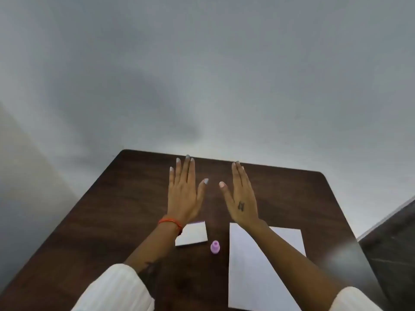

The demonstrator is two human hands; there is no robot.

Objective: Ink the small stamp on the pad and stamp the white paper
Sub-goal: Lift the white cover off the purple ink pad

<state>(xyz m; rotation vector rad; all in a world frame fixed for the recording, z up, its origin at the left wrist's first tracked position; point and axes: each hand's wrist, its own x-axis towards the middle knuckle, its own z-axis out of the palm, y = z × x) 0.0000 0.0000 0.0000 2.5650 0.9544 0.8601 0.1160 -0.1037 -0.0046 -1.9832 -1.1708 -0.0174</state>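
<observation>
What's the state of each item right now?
left hand: open, flat, holding nothing
right hand: open, flat, holding nothing
small stamp: upright on table, untouched
ink pad: lid shut, partly under left wrist
white paper: flat on table, no stamp mark visible

Dark wooden table point(112, 209), grey wall point(202, 63)

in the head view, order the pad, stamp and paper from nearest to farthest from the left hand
From the left hand:
1. Pad: white box just below the left wrist, partly under it.
2. Stamp: small purple piece right of the pad, between pad and paper.
3. Paper: white sheet on the right side of the table, under the right forearm.
</observation>
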